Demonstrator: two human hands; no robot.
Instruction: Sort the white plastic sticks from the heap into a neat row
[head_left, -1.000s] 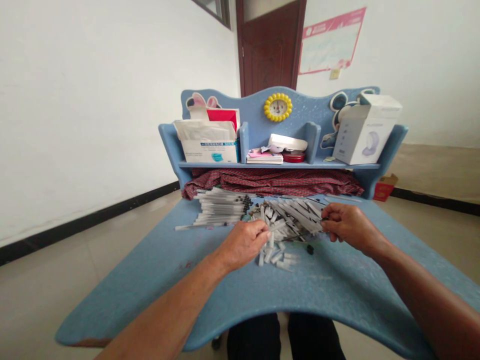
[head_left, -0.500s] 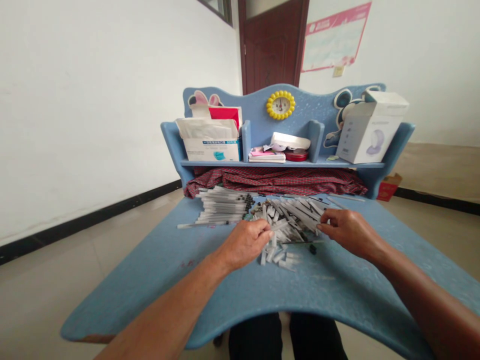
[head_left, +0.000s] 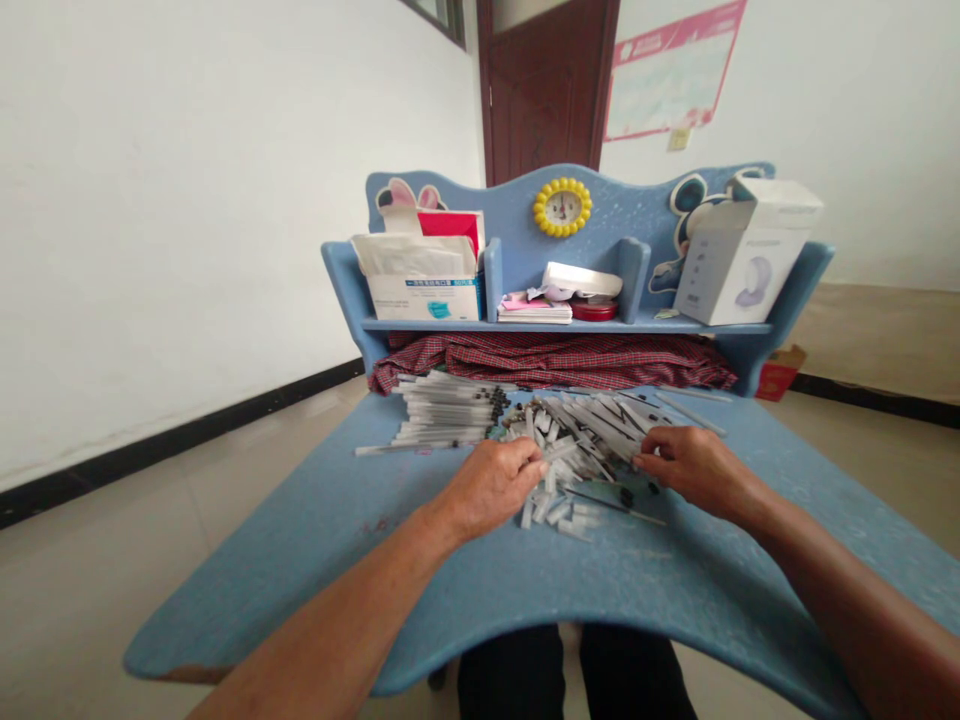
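Note:
My left hand (head_left: 495,485) is closed in a pinch at the left side of a pile of short clear plastic pen caps (head_left: 559,512). A clear pen cap (head_left: 562,452) sticks out from its fingertips. My right hand (head_left: 694,465) has thumb and forefinger pressed together at the near ends of a bundle of translucent pen barrels (head_left: 600,420); whether they grip one is hidden. A thin dark pen refill (head_left: 626,508) lies on the table between the hands, beside small black pieces (head_left: 625,494). At the left, a stack of pens with dark tips (head_left: 442,415) lies in rows.
The blue table (head_left: 300,580) curves in at my side. Behind the pens lies a checked red cloth (head_left: 555,360) under a shelf. On the shelf stand a mask box (head_left: 424,295), a red tin (head_left: 594,312) and a white box (head_left: 750,260). A yellow clock (head_left: 562,207) hangs above.
The thin refill has come out onto the table in front of the pile, pointing right. My right hand has dropped slightly; the left hand keeps its place.

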